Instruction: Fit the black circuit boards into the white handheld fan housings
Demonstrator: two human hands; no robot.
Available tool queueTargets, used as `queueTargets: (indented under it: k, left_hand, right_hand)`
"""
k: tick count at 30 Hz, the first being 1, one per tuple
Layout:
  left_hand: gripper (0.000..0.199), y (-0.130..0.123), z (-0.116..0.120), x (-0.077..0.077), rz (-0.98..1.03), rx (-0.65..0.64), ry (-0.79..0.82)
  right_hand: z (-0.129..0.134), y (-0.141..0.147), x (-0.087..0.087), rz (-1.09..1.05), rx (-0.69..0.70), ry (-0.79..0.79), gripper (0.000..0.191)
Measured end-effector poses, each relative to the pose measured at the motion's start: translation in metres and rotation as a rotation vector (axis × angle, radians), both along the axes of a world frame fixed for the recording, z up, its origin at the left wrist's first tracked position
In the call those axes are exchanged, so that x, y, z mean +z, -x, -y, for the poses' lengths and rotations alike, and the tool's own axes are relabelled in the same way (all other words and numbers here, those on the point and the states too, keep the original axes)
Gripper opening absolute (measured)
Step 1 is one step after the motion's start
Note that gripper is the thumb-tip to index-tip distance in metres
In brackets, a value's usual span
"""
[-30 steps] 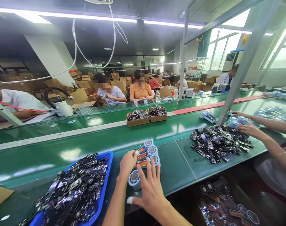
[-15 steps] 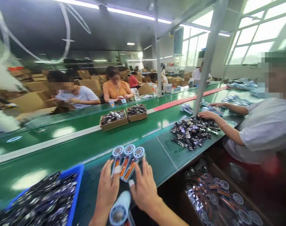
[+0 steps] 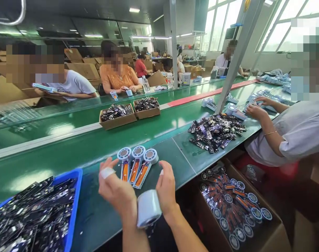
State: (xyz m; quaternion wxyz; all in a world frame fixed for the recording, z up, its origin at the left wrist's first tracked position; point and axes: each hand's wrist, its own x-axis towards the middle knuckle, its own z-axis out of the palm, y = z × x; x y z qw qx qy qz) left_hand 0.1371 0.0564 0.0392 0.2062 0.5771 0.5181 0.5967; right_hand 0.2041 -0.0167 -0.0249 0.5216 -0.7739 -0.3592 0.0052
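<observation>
Three light-blue units with round heads and orange-filled handles (image 3: 135, 169) lie fanned side by side on the green table. My left hand (image 3: 117, 189), with white tape on a finger, is at their left, fingers apart and holding nothing visible. On their right is my right hand (image 3: 167, 187), its fingers bent and apart, nothing seen in it. Between my wrists, nearer to me, is another light-blue round-headed unit (image 3: 149, 208); its lower part is hidden, and what supports it cannot be made out.
A blue bin (image 3: 76, 196) of dark circuit boards stands at the left. Circuit boards (image 3: 214, 131) are piled to the right. Below, a cardboard box (image 3: 276, 224) holds more units. Two small board-filled boxes (image 3: 120, 122) stand across the belt. A co-worker (image 3: 301, 129) sits at right.
My hands have moved apart and away from the three units, which stay fanned on the table. The nearer unit has turned and shifted. The co-worker's hands at right have lifted off the board pile.
</observation>
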Motion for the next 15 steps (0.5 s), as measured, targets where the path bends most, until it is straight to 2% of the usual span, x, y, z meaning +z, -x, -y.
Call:
queueTargets:
  k: [2, 4, 7, 9, 11, 15]
  left_hand:
    - [0.050, -0.034, -0.016, 0.008, -0.104, -0.041, -0.018]
    - [0.045, -0.068, -0.036, 0.011, -0.174, -0.104, -0.021]
    - [0.038, -0.101, -0.070, 0.013, -0.339, -0.202, -0.005]
    - [0.032, -0.105, -0.089, 0.014, -0.476, -0.300, 0.024]
    - [0.027, -0.097, -0.104, 0.016, -0.620, -0.454, 0.067]
    - [0.039, -0.062, -0.118, 0.013, -0.851, -0.806, 0.107]
  right_hand:
    - [-0.011, -0.027, 0.007, -0.018, -0.094, 0.110, 0.052]
    - [-0.027, -0.055, 0.012, -0.032, -0.184, 0.173, 0.048]
    - [-0.048, -0.088, 0.019, -0.045, -0.251, 0.209, 0.045]
    - [-0.052, -0.099, 0.023, -0.050, -0.249, 0.213, 0.042]
    - [-0.045, -0.099, 0.022, -0.052, -0.220, 0.194, 0.040]
    - [-0.016, -0.063, 0.007, 0.017, -0.058, 0.111, 0.046]
